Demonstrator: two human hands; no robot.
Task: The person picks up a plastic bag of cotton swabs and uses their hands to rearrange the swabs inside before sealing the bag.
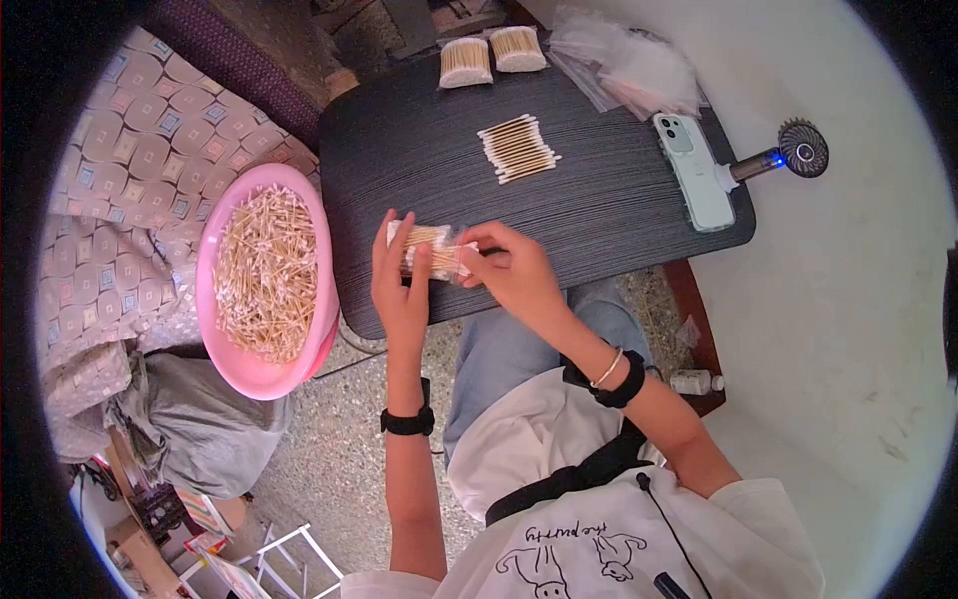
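My left hand (401, 285) is curled around a small bundle of cotton swabs (431, 252), fingers closed on its left end. My right hand (514, 272) pinches its right end between thumb and fingertips. The bundle sits just over the near edge of the dark table (619, 215). A loose pile of swabs (517, 150) lies at the table's middle, and 2 packed bundles (491, 56) sit at its far edge. A phone (692, 172) lies at its right side. A pink basin (232, 351) full of swabs sits just left of the table.
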